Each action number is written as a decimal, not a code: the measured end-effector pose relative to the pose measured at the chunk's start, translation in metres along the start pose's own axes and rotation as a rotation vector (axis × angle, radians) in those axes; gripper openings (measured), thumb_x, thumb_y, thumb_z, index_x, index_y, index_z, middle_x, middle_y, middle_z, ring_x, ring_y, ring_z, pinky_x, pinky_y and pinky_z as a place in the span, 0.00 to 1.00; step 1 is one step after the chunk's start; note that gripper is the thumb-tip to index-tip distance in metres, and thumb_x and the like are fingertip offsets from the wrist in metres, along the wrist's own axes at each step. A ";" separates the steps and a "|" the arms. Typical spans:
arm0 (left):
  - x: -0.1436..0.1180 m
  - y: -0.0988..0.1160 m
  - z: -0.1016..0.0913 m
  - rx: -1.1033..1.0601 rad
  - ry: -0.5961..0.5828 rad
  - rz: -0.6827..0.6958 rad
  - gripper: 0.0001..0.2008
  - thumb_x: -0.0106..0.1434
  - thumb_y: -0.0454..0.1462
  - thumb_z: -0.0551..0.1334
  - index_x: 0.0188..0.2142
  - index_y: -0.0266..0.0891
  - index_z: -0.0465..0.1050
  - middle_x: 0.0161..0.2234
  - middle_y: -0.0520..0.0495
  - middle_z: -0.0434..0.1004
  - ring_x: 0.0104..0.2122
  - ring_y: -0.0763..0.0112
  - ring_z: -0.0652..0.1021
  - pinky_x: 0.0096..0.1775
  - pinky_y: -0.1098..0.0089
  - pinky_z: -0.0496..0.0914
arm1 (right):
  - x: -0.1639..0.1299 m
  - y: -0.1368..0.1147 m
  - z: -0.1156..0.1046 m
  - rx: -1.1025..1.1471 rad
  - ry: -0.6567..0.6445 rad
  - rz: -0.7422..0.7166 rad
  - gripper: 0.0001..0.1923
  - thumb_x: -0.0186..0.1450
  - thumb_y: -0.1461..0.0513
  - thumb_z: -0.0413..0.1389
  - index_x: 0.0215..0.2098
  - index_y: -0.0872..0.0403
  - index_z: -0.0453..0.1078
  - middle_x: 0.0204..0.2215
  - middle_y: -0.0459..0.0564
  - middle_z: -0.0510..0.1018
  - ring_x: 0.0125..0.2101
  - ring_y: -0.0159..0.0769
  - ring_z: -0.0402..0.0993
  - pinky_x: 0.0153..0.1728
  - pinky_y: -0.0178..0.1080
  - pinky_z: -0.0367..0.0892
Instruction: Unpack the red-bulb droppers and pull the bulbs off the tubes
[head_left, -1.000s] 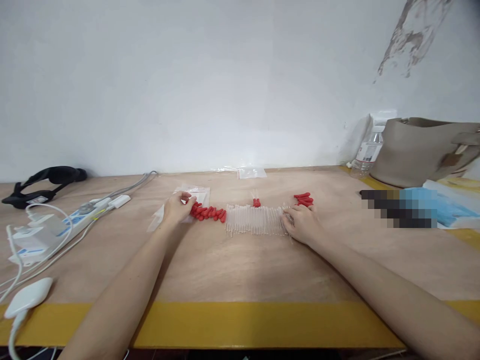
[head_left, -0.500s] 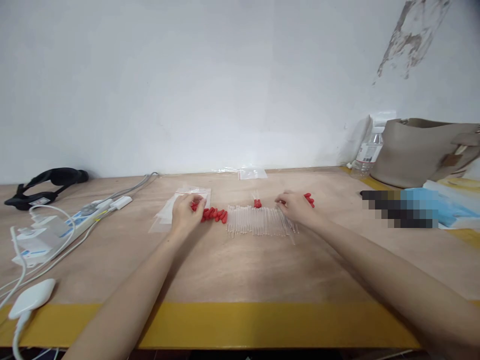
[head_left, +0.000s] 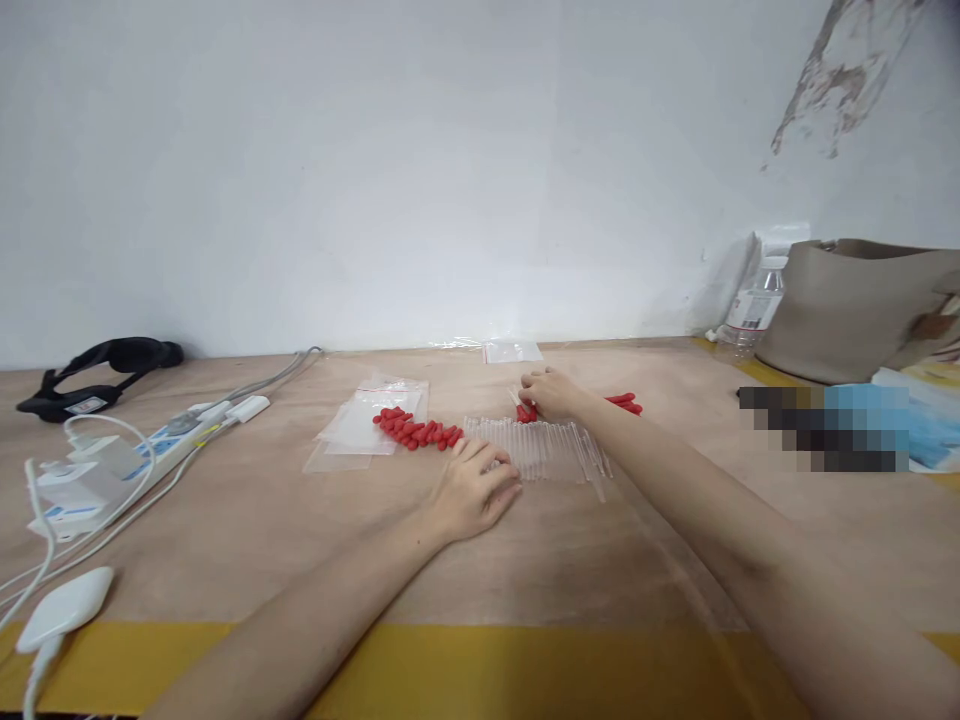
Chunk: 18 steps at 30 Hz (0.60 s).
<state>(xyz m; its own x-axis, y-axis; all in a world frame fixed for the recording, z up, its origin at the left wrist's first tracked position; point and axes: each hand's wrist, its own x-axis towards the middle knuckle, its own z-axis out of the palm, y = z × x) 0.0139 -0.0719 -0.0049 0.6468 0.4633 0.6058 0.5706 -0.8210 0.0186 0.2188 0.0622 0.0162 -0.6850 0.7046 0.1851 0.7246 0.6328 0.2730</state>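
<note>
My left hand lies palm down over the left end of a row of thin clear tubes, its fingers stretched and slightly apart. The parts of the tubes under it are hidden. Just behind the row, my right hand has its fingers curled together at a few clear tubes with red bulbs; what is between the fingertips is hidden. A heap of loose red rubber bulbs lies left of the row, partly on clear zip bags. More red bulbs show beyond my right forearm.
A power strip with chargers and cables runs along the left, near a black head strap. A white puck-like device sits front left. At right stand a bottle and a grey bag. Another plastic bag lies by the wall.
My left hand has left the heap of red bulbs and come right and nearer, onto the tubes. My right hand has moved left from the row's right end to the bulbed tubes behind it.
</note>
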 end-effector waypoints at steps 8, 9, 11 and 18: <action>0.019 0.027 0.017 -0.096 -0.045 -0.012 0.23 0.51 0.51 0.60 0.41 0.39 0.67 0.40 0.43 0.68 0.39 0.61 0.67 0.42 0.61 0.62 | -0.007 0.012 -0.007 -0.105 -0.028 -0.021 0.06 0.56 0.67 0.51 0.31 0.55 0.68 0.33 0.52 0.74 0.36 0.37 0.64 0.34 0.37 0.49; 0.024 0.032 0.022 -0.097 -0.034 -0.021 0.25 0.50 0.52 0.60 0.41 0.39 0.67 0.40 0.43 0.68 0.40 0.61 0.67 0.42 0.60 0.61 | -0.010 0.016 -0.008 -0.109 -0.023 -0.006 0.07 0.56 0.69 0.50 0.31 0.55 0.68 0.32 0.52 0.75 0.36 0.36 0.65 0.34 0.37 0.49; 0.034 0.040 0.032 -0.094 -0.005 -0.041 0.26 0.48 0.54 0.61 0.41 0.39 0.67 0.39 0.42 0.68 0.41 0.59 0.67 0.43 0.58 0.61 | -0.016 0.022 -0.011 -0.110 -0.005 0.027 0.10 0.55 0.71 0.49 0.32 0.55 0.67 0.30 0.52 0.75 0.35 0.36 0.65 0.34 0.37 0.49; 0.060 0.053 0.055 -0.046 0.012 -0.081 0.22 0.51 0.50 0.60 0.42 0.40 0.66 0.41 0.42 0.68 0.44 0.57 0.66 0.49 0.53 0.55 | -0.053 0.022 -0.025 -0.065 0.196 0.180 0.10 0.63 0.66 0.43 0.39 0.57 0.63 0.34 0.54 0.73 0.36 0.38 0.65 0.39 0.38 0.49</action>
<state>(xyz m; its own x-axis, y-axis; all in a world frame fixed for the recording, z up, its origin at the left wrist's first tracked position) 0.1114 -0.0694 -0.0115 0.5934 0.5248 0.6103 0.5967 -0.7957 0.1041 0.2694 0.0310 0.0366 -0.5515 0.7242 0.4141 0.8342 0.4762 0.2781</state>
